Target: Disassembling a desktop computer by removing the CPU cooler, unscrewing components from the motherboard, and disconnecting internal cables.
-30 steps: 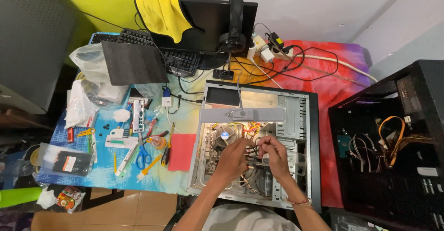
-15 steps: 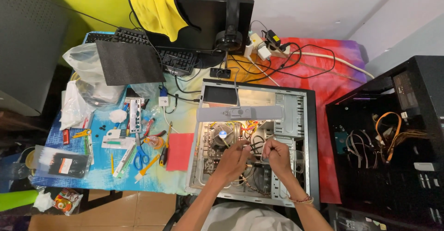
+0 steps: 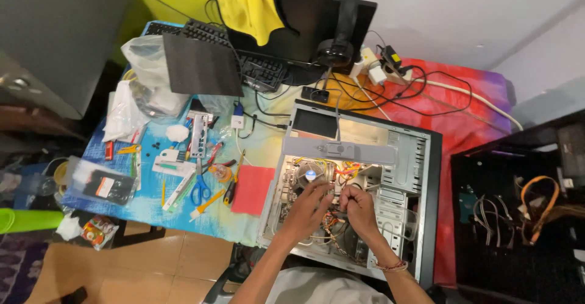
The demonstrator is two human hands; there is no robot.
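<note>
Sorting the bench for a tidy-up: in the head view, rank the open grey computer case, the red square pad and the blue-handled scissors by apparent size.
1. Open grey computer case, where both hands work
2. Red square pad
3. Blue-handled scissors

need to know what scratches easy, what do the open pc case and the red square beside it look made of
Open PC case: looks like bare sheet metal, dull grey, with punched vent slots and folded edges. Red square: flat, matte, thin, probably paper, card or foam; the look leaves it open. Both hands are inside among plastic-coated wires.
</note>
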